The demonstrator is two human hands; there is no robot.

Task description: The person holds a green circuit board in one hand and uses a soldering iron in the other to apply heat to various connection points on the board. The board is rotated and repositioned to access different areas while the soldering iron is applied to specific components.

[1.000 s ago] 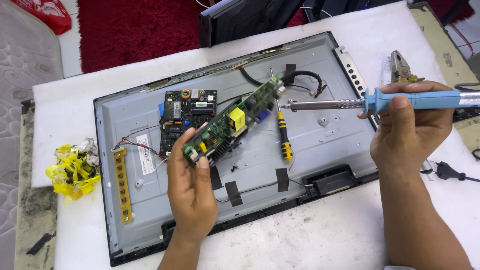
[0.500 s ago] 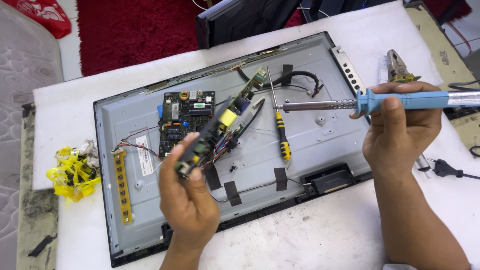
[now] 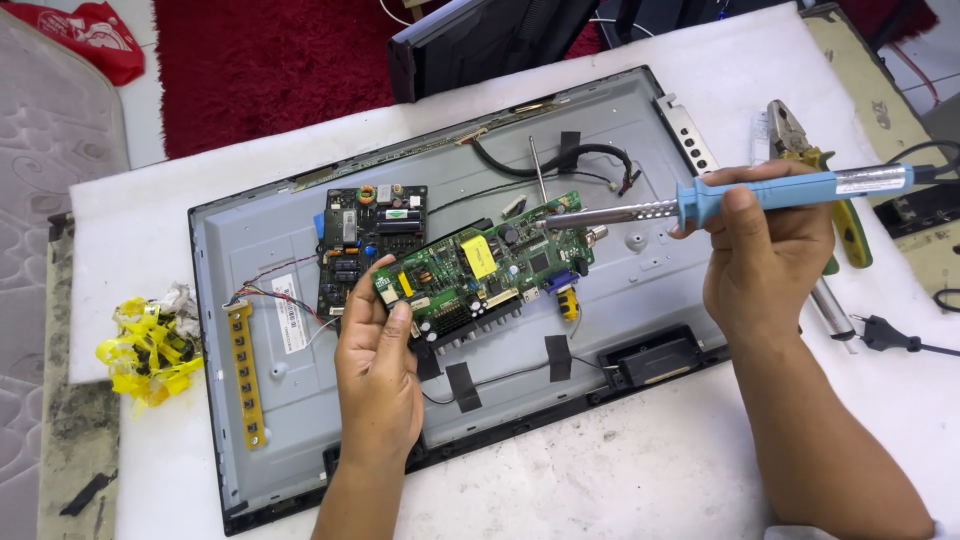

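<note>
My left hand (image 3: 378,370) grips the left end of a green circuit board (image 3: 485,268), held face up above the grey metal back of an opened flat screen (image 3: 640,300). My right hand (image 3: 765,255) holds a blue-handled soldering iron (image 3: 790,190); its metal tip lies over the board's right end near a square chip. A black circuit board (image 3: 368,245) stays mounted on the panel behind the green one. A narrow yellow strip board (image 3: 245,375) lies at the panel's left with thin coloured wires running to it.
Pliers with green-yellow handles (image 3: 815,170) lie right of the panel. A black plug and cord (image 3: 895,335) sit at the right edge. Crumpled yellow tape (image 3: 150,345) lies left of the panel. A dark monitor (image 3: 490,40) stands behind on the white table (image 3: 620,480). Red carpet lies beyond.
My left hand turned the green board from edge-on to face up and level. The soldering iron tip came down and left onto the board's right end.
</note>
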